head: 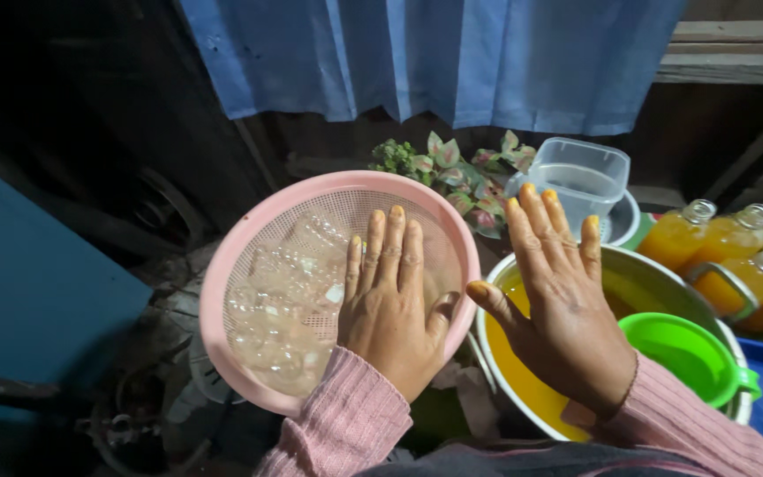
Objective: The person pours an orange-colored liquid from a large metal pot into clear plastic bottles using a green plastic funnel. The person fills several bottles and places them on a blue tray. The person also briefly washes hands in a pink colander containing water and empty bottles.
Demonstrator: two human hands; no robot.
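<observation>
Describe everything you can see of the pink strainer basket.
The pink strainer basket is round and looks like plastic, with a smooth solid rim around a fine, pale mesh bowl. It is tilted, its inside facing the camera. Clear bubbles or wet foam cling to the mesh on its left half. The left hand lies flat, fingers spread, pressed against the mesh inside on its right side. It sits left of the metal pot.

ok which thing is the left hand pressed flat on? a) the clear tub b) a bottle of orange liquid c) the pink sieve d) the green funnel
c: the left hand lies flat inside the pink sieve, while the right hand hovers open over the pot of orange liquid, beside the green funnel.
</observation>
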